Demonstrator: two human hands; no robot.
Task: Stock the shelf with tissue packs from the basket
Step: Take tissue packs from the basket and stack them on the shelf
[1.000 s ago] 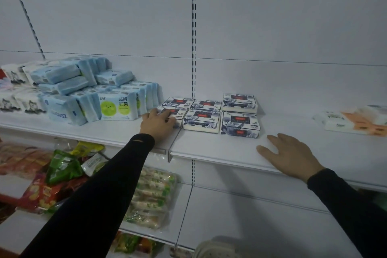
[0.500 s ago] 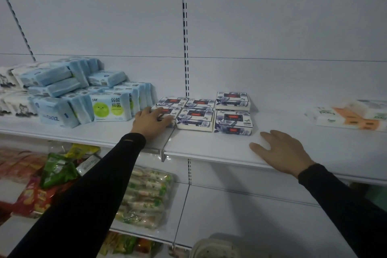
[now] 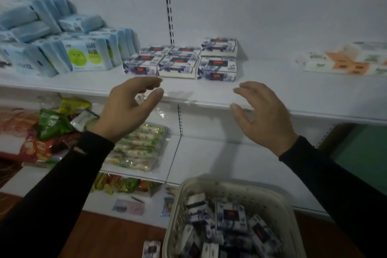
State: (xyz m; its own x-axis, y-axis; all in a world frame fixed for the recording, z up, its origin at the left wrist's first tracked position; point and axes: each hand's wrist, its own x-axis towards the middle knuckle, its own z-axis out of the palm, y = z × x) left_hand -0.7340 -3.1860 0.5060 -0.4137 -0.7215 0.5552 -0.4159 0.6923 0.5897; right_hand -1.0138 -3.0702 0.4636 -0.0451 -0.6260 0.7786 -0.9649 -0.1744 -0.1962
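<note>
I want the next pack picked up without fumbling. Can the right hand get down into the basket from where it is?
Probably yes. The right hand is empty, and nothing lies between it and the basket, whose open top shows the tissue packs uncovered.

A shop: white slotted retail shelving [image 3: 272, 98] stocked with tissue packs [image 3: 180, 63] and bagged snacks [image 3: 52, 123].

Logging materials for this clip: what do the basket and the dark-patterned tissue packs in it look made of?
Basket: probably moulded plastic, matte cream; its walls are pierced by regular rows of small holes. Tissue packs: likely printed soft film or paper wrap, blue-and-white with a dark label; blur leaves gloss unclear.
</note>
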